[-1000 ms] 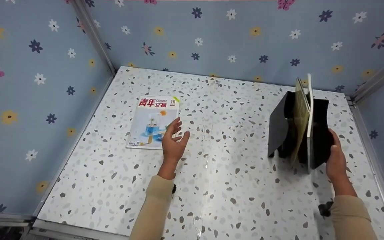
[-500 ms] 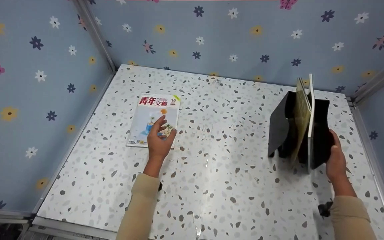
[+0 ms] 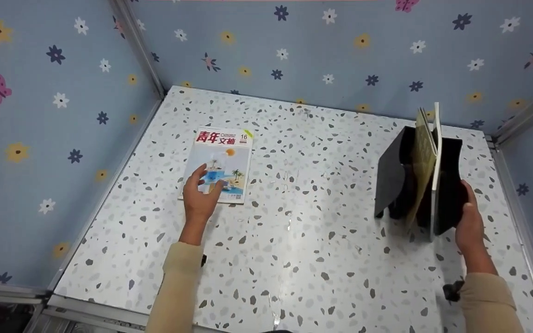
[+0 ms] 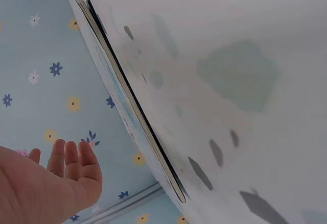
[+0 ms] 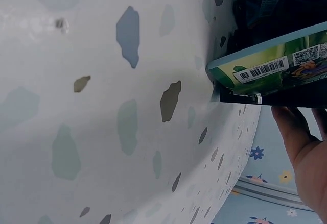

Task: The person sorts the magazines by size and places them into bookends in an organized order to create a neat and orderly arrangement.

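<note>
A magazine point(image 3: 236, 159) with red Chinese characters and a beach scene on its cover lies flat on the left of the table. Over its lower left part hovers my left hand point(image 3: 199, 199), thumb and fingers spread apart with nothing between them. The left wrist view catches the magazine point(image 4: 130, 99) edge-on, with the hand point(image 4: 56, 185) above its cover. On the right stands a black file holder point(image 3: 389, 171) with several thin books point(image 3: 435, 175) upright in it. My right hand point(image 3: 471, 226) rests against the holder's right outer side, fingers point(image 5: 288, 127) at its black wall.
The white speckled table point(image 3: 322, 222) has flower-patterned partitions point(image 3: 257, 41) on its left, back and right. A metal post point(image 3: 141, 51) rises at the back left corner. A green book point(image 5: 265, 71) with a barcode shows in the holder.
My left hand has moved left across the lower part of the magazine, from its right edge to its left side. The right hand stays at the holder. The view has shifted slightly.
</note>
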The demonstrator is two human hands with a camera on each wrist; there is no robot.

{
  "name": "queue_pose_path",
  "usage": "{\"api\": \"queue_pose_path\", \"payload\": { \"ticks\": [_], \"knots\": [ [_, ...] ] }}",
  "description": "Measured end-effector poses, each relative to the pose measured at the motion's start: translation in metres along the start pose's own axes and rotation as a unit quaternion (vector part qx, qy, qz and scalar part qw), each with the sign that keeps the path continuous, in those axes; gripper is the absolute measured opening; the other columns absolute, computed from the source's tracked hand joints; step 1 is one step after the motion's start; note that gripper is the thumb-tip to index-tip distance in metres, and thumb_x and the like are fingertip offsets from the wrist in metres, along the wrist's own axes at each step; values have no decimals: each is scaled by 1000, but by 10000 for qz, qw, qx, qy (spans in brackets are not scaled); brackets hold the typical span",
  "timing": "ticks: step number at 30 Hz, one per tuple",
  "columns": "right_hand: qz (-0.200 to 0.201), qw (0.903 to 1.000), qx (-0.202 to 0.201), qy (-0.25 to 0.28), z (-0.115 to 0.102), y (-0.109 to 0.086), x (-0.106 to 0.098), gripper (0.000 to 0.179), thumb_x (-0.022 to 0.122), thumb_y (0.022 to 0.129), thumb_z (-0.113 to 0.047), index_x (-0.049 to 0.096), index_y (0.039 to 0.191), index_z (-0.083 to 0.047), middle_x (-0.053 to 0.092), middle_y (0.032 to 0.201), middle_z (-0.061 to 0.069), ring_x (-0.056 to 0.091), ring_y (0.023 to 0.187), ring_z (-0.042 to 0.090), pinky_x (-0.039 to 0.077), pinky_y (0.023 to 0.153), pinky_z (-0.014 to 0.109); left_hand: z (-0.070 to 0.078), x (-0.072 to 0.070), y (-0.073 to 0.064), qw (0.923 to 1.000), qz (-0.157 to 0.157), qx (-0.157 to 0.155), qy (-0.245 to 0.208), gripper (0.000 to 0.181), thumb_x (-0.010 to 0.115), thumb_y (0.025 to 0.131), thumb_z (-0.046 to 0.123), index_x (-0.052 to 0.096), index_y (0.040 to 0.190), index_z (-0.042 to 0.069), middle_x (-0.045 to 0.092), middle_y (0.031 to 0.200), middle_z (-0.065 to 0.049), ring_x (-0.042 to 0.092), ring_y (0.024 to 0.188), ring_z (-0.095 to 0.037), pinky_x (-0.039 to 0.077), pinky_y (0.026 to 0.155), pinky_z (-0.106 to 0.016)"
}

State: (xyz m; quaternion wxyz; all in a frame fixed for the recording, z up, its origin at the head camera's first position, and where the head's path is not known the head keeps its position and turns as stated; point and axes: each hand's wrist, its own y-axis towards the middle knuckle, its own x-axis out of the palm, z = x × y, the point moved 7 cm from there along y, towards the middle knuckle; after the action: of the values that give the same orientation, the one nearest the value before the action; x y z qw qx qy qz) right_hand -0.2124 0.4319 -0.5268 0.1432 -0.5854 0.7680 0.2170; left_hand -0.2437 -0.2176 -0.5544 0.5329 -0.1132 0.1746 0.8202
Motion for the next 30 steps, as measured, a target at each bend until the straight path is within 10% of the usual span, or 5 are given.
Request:
{"api": "queue_pose_path", "payload": {
  "ticks": [9, 16, 30],
  "knots": [
    [-50, 9999, -32, 148, 0, 1, 0, 49, 20, 106, -37, 26, 154, -29, 23, 160, 2, 26, 142, 17, 18, 113, 26, -27, -11, 20, 9849, -265, -1091, 1314, 67, 69, 84, 37, 45, 143, 17, 50, 139, -10, 45, 124, -29, 40, 103, -44],
    [-82, 9993, -45, 351, 6, 1, 1, 51, 21, 105, -43, 26, 153, -29, 23, 160, -2, 29, 139, 10, 22, 107, 19, -40, -15, 36, 9576, -706, -1076, 2577, 72, 66, 83, 43, 43, 145, 16, 46, 142, -15, 42, 126, -36, 36, 105, -55],
    [-65, 9983, -299, 506, 2, 2, -3, 52, 23, 105, -43, 26, 154, -25, 26, 159, -2, 29, 136, 2, 20, 109, 19, -54, -11, 47, 9491, -773, -1265, 2779, 76, 69, 81, 44, 43, 144, 11, 49, 137, -19, 44, 124, -40, 35, 103, -55]
  ]
}}
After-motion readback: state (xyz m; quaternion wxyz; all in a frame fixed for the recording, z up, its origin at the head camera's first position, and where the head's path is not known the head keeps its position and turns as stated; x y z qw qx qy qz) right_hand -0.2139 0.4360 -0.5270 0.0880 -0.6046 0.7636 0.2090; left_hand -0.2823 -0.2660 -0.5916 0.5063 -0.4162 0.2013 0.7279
